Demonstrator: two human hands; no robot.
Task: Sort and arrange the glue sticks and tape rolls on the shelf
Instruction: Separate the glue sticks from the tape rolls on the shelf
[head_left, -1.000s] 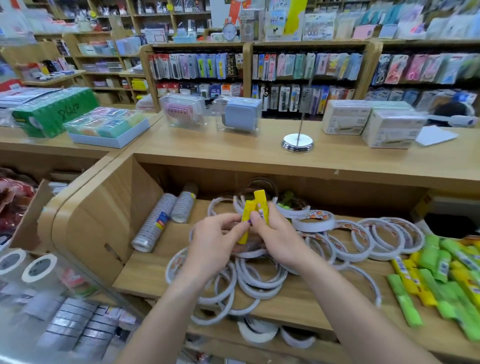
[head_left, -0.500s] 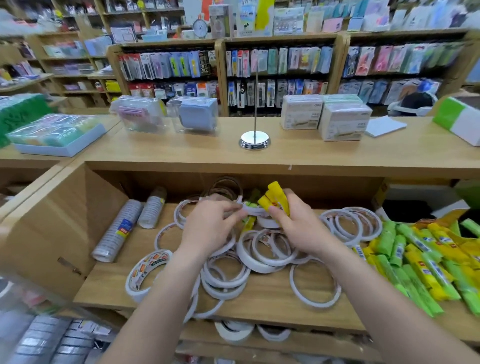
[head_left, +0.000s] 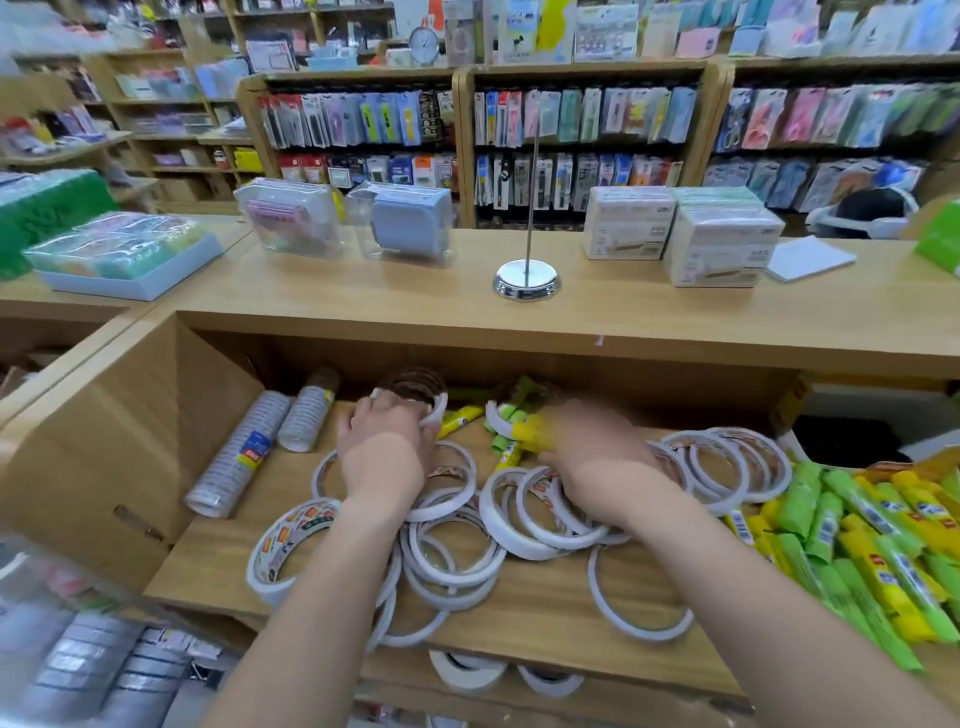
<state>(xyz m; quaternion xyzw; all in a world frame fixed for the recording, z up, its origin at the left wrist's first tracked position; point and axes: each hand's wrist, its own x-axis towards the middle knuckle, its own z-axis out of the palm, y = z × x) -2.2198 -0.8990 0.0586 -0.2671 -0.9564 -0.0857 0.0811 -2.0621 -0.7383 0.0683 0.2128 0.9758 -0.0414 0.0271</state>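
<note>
At the far middle of the light wooden shelf (head_left: 545, 613), the right hand (head_left: 597, 447) grips blurred yellow glue sticks (head_left: 535, 434). The left hand (head_left: 382, 441) curls round a thin white tape roll (head_left: 436, 410). The flat white tape rings (head_left: 452, 561) lie scattered, and the pile of green and yellow glue sticks (head_left: 883, 545) is at right, so most sorting seems left.

Stationery shop, racks of packaged pens (head_left: 353, 124), wooden counter (head_left: 623, 312)

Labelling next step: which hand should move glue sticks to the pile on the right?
Right. The right hand grips yellow glue sticks and is nearer the glue-stick pile; the left hand is at the tape rolls.
</note>
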